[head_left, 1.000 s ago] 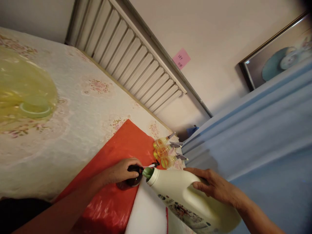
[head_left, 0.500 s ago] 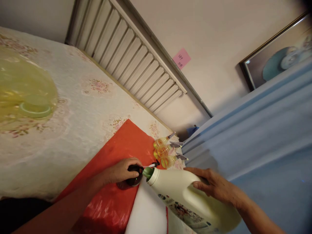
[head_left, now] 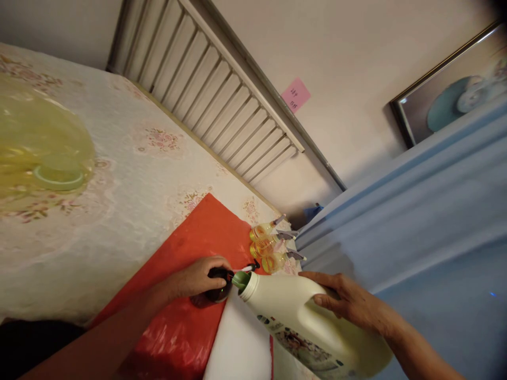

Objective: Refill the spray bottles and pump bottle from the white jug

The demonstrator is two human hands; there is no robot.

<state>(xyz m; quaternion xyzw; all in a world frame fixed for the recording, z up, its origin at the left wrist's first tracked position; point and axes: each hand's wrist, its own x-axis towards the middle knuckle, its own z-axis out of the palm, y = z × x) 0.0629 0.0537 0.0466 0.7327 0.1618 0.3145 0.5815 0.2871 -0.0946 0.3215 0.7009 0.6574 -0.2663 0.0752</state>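
Note:
My left hand (head_left: 208, 277) is closed around a small dark bottle (head_left: 217, 294) above a red plastic sheet (head_left: 186, 253). In my right hand (head_left: 344, 301) is the handle of a large pale-green jug (head_left: 285, 311), tipped over to the left. Its green pouring spout (head_left: 240, 281) meets the mouth of the dark bottle. Whether liquid is running cannot be made out. A black pump top (head_left: 252, 266) with a white part lies just beyond the spout. Three bottles of yellow liquid (head_left: 264, 247) with grey spray heads are beside it.
A large clear yellowish container (head_left: 43, 142) is on the flowered tablecloth (head_left: 130, 211) at the left. Below the jug is a white block (head_left: 240, 338). A radiator (head_left: 214, 84) lines the wall; a blue curtain (head_left: 431, 227) hangs at the right.

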